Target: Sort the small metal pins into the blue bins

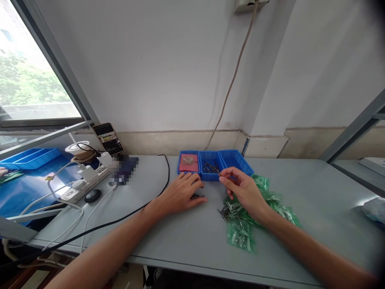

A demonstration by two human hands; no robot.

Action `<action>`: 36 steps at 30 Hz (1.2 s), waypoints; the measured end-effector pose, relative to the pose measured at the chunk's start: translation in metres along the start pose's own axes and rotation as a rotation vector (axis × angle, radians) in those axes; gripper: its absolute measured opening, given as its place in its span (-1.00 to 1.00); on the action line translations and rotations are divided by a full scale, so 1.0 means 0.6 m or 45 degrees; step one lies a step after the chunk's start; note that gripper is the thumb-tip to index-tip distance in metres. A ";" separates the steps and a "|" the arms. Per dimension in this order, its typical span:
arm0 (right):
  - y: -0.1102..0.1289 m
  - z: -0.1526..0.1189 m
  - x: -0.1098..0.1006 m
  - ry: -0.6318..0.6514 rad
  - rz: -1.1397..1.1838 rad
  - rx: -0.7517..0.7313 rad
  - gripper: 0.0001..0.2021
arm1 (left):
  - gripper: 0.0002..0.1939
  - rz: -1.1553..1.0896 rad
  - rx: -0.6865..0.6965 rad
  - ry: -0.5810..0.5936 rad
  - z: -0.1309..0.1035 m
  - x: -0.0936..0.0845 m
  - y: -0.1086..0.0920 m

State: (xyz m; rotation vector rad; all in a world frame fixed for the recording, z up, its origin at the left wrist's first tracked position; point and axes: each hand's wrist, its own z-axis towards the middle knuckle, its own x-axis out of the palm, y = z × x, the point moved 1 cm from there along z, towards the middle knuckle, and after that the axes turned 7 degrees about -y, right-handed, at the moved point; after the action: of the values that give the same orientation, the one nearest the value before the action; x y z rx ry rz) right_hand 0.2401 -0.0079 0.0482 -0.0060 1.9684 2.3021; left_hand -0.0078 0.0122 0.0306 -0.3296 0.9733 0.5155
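My left hand (184, 192) rests palm down on the table, fingers spread, with several dark thin metal pieces (197, 196) partly hidden beside its thumb. At the front edge of the middle blue bin (209, 176), my right hand (236, 184) pinches a small thin metal piece that looks like a screw (219, 174). Several similar dark screws (210, 167) lie inside that bin. Below my right hand, green plastic bags (240, 237) hold silvery hardware, and loose screws (223, 214) lie at their left side.
A left blue bin (179, 166) holds a red piece with clear small bags; a right blue bin (237, 160) adjoins. A black cable (120, 218) crosses the table. At left are a power strip (90, 182), a phone (107, 138), a cup (78, 149) and a black mouse-like object (92, 196).
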 end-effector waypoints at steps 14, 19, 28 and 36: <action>-0.003 0.000 -0.001 0.037 0.135 0.054 -0.57 | -0.57 0.016 -0.018 0.006 -0.003 0.006 0.004; 0.003 -0.002 0.000 0.232 0.396 0.251 -0.65 | -0.53 0.020 -0.024 0.000 -0.003 0.007 0.004; -0.003 0.000 -0.003 0.120 0.118 0.107 -0.66 | -0.51 0.045 -0.035 0.038 -0.004 0.004 0.005; -0.003 0.003 0.001 0.079 0.134 0.177 -0.52 | -0.56 0.047 -0.054 0.051 -0.003 0.002 0.002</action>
State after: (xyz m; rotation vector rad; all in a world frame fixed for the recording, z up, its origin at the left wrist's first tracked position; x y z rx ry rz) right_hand 0.2397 -0.0061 0.0469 0.0396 2.2057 2.2467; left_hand -0.0089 0.0126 0.0286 -0.3616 1.0101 0.5658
